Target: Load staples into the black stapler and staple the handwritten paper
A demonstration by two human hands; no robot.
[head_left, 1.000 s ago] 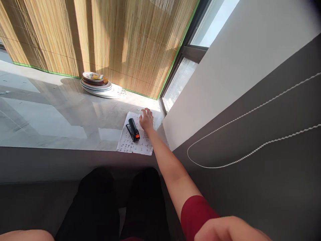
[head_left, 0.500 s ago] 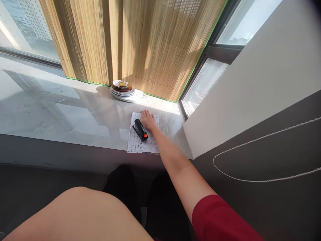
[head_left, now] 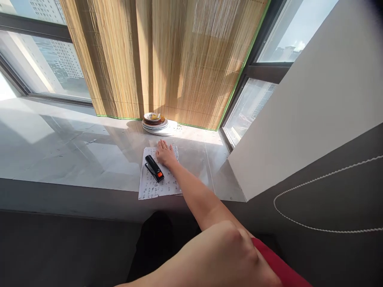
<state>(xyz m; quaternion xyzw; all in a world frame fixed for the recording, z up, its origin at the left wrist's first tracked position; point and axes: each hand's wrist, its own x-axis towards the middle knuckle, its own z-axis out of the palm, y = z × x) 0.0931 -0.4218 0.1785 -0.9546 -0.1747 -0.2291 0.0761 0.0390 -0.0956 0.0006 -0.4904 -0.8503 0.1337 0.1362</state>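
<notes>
My right hand (head_left: pixel 166 154) lies flat with fingers apart on the upper part of a sheet of paper (head_left: pixel 149 189) covered in handwriting. A black stapler (head_left: pixel 153 165) with an orange patch on its end rests on that paper, just left of the hand. The sheet's near edge reaches the front edge of the pale tiled sill (head_left: pixel 110 167). Close to the camera at the bottom, my left arm and the back of my left hand (head_left: pixel 239 247) cross in front of the right arm. The left fingers are hidden.
Behind the paper stands a stack of plates (head_left: pixel 155 126) with a small yellow-and-white item on top. A bamboo blind (head_left: pixel 167 63) hangs behind it. A white wall (head_left: pixel 299 111) and a beaded cord (head_left: pixel 299 223) are on the right.
The paper and the stapler on it have slid left along the sill together with my right hand. My left arm has swung right across the foreground. The view has shifted.
</notes>
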